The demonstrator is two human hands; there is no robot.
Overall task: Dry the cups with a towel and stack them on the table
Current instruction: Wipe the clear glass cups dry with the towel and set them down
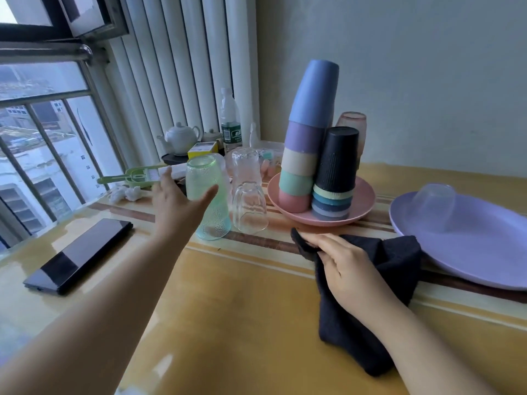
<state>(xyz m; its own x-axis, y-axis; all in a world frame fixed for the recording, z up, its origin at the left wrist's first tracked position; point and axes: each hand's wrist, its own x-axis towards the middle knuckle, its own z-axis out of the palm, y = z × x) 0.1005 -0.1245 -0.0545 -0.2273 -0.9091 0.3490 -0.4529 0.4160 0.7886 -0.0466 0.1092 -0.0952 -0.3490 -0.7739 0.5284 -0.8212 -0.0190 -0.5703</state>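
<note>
Left hand (pixel 176 201) spread open around upturned green glass (pixel 206 195), right hand (pixel 346 269) pinching black towel (pixel 368 303) on worktop (pixel 228 309).

This is a home, a lived-in corner of a high flat — the barred window (pixel 42 132) looks down on city blocks, and a white radiator (pixel 182 67) stands in the corner beside it. The table (pixel 228 309) wears a glossy yellow striped cover and carries household things along its far edge: a teapot (pixel 181 136), a water bottle (pixel 230 121), glasses (pixel 249 206), stacked plastic cups (pixel 309 132) on a pink plate (pixel 365 201) — and a phone (pixel 79 256) near the left edge.
</note>
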